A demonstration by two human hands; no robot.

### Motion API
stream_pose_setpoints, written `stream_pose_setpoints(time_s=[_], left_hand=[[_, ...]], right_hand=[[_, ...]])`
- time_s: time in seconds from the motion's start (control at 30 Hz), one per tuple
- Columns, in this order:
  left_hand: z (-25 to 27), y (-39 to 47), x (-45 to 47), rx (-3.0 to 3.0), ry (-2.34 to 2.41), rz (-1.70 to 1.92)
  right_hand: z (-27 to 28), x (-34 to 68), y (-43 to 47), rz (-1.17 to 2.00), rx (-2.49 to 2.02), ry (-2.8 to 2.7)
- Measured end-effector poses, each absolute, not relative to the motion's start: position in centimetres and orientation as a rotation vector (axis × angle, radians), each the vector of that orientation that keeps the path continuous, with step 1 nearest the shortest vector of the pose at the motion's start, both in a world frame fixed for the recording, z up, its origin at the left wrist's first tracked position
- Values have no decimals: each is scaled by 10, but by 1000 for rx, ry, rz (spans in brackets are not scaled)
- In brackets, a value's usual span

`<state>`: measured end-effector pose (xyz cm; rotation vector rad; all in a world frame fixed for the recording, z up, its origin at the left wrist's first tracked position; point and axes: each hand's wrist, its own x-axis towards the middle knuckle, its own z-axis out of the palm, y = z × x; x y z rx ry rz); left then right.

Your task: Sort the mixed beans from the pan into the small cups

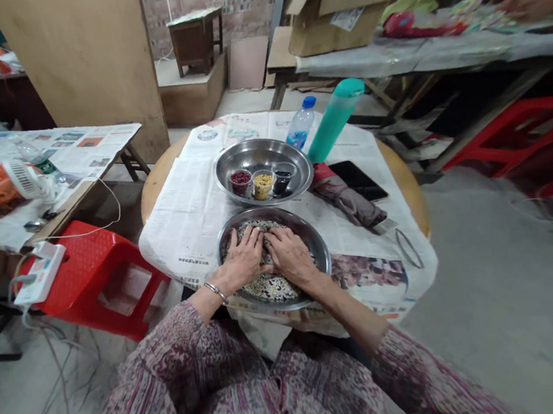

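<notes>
Both my hands lie in a steel basin (314,232) holding a mix of white, dark and yellowish grains or beans (274,289). My left hand (246,256), with a bangle at the wrist, rests palm down on the mix, fingers stretched forward. Beside it my right hand (289,252) is also palm down and spread, its fingertips close to the left ones. Just behind stands a second steel basin (233,158). Inside are three clear cups: one of dark red beans (240,181), one of yellow beans (263,185) and one with dark contents (282,181).
Newspaper (180,208) covers the round table. At its right are a water bottle (301,127), a green bottle (336,119), a folded umbrella (351,204) and a dark flat device (360,180). A red stool (99,282) with a power strip (40,273) stands left; other people sit nearby.
</notes>
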<state>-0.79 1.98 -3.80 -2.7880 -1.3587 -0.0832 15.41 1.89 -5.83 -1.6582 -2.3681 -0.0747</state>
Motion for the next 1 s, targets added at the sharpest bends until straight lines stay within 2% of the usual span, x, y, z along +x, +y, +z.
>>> stream_pose_setpoints(time_s=[0.13, 0.3, 0.6, 0.77, 1.0], left_hand=[[-26, 19, -11, -2763, -1398, -257], [-28, 19, -17, -2853, -1539, -275], [-33, 25, -12, -2980, -1435, -408], [-30, 27, -3, -2961, -1320, -340], [-29, 29, -4, -2960, -1327, -257]], right_hand=[[-56, 161, 19, 5, -1580, -2286], [-50, 159, 13, -77, -1579, -2186], [-48, 159, 12, -34, -1593, -2174], [-48, 162, 13, -63, -1606, -2025], [-26, 169, 22, 214, -1533, -1822]])
